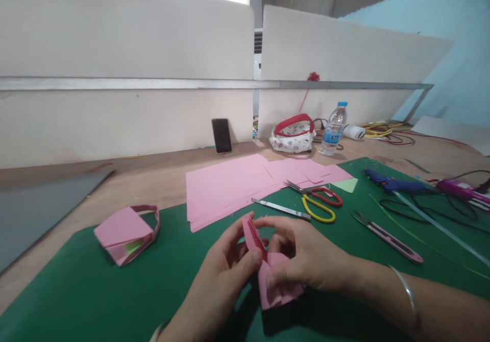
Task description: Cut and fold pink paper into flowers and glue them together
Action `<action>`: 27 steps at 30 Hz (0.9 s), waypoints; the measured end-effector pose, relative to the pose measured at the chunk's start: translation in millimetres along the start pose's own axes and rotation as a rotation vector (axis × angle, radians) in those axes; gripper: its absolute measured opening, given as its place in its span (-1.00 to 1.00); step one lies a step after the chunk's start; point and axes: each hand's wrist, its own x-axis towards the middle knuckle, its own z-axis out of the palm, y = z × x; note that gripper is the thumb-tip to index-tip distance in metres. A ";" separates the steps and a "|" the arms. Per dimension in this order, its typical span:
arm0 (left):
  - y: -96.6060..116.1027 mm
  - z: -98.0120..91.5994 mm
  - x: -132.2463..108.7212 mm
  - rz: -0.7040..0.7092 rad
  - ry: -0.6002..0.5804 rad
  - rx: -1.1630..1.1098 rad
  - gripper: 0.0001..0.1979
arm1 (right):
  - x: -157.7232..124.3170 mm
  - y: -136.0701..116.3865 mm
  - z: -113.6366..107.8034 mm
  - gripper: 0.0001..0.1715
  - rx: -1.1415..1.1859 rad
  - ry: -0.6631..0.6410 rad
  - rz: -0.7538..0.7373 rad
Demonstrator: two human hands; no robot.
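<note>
Both my hands hold a folded pink paper piece just above the green cutting mat. My left hand pinches its upright folded edge between thumb and fingers. My right hand, with a silver bangle on the wrist, grips the lower part, thumb pressed on the front. A finished pink folded paper shape with a handle-like strip lies on the mat to the left.
Pink paper sheets, a metal ruler, red-and-yellow scissors, a pink-handled tool, a blue glue gun, a water bottle, a pouch and a phone lie beyond. White partitions back the desk.
</note>
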 end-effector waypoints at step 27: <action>2.1 -0.3 2.0 -0.104 0.197 -0.082 -0.30 | 5.1 0.8 1.0 -0.67 0.140 0.057 -0.006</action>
